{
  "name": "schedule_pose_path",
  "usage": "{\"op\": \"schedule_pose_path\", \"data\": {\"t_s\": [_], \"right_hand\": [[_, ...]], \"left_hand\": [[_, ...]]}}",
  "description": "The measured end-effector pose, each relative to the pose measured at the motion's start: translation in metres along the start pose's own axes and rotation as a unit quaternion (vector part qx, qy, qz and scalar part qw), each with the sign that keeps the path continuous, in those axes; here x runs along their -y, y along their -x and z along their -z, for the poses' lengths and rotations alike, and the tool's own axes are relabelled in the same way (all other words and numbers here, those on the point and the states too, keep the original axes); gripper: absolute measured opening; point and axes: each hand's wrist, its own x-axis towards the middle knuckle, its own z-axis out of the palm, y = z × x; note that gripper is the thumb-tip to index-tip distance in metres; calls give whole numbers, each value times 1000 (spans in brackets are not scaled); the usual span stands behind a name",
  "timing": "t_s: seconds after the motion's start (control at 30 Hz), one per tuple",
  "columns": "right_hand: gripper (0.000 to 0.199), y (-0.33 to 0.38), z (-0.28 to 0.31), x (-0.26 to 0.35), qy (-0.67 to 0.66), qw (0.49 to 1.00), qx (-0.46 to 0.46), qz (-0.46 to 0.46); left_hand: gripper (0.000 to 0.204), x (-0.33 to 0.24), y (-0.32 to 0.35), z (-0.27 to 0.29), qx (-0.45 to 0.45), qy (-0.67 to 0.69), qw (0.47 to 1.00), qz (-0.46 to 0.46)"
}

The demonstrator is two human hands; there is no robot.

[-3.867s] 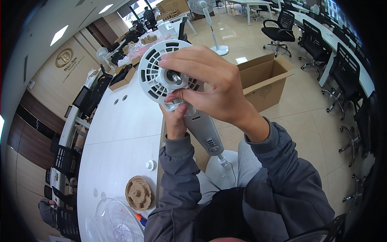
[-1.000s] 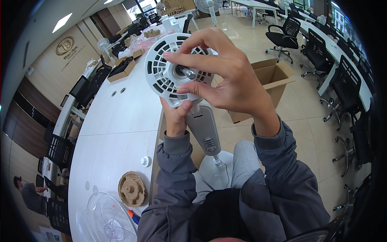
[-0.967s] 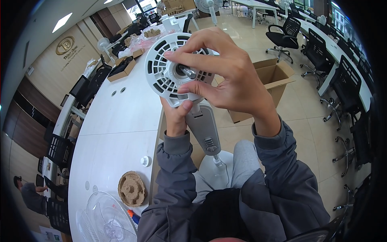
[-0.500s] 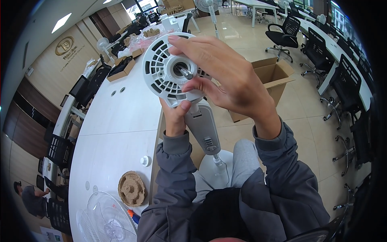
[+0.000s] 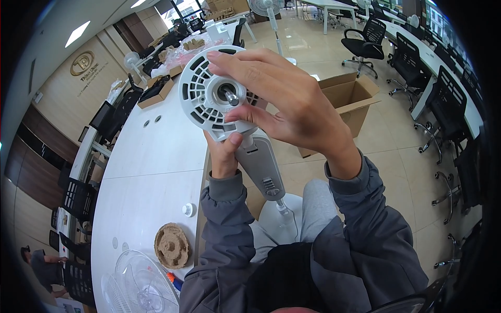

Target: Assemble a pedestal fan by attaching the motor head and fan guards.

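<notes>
The white motor housing (image 5: 197,112) of a stand fan faces me, its round front slotted with vents. A metal shaft (image 5: 230,96) sticks out of its center. My left hand (image 5: 224,152) grips the housing from below, its thumb at the lower edge and most of its fingers hidden behind. Across the right side of the front lies my right hand (image 5: 284,94), fingertips on the upper rim and thumb just under the shaft. Below the housing, the grey control column (image 5: 261,166) leads down to a round white base (image 5: 276,221) between my legs.
On the white table (image 5: 151,182) at left are a white knob-like cap (image 5: 189,209), a molded pulp piece (image 5: 172,246) and fan grilles with a clear blade (image 5: 143,284). An open cardboard box (image 5: 349,96) stands right. Office chairs (image 5: 365,44) line the far right; a person (image 5: 47,268) is far left.
The motor housing and both hands have shifted slightly left in the view, and the housing is turned a little. My grip looks the same. The person at far left has changed posture.
</notes>
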Motion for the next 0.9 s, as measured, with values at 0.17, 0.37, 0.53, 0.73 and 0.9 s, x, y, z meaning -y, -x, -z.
{"op": "schedule_pose_path", "data": {"t_s": [0.17, 0.37, 0.53, 0.73, 0.9], "right_hand": [[70, 1, -3, -2, -42, 999, -14, -28], [71, 5, -5, -7, -4, 999, -30, -39], [66, 13, -17, -16, -159, 978, -26, -136], [67, 18, -20, -30, -158, 985, -36, -62], [55, 19, -16, -36, -75, 996, -18, -44]], "left_hand": [[106, -16, -4, 1, 15, 90, 996, -16], [96, -44, -21, 0, 15, 20, 1000, -3], [87, -62, -24, -8, 54, -3, 998, 30], [71, -69, -25, -22, 29, 29, 997, 71], [75, -67, -26, -26, -15, 30, 997, 76]]}}
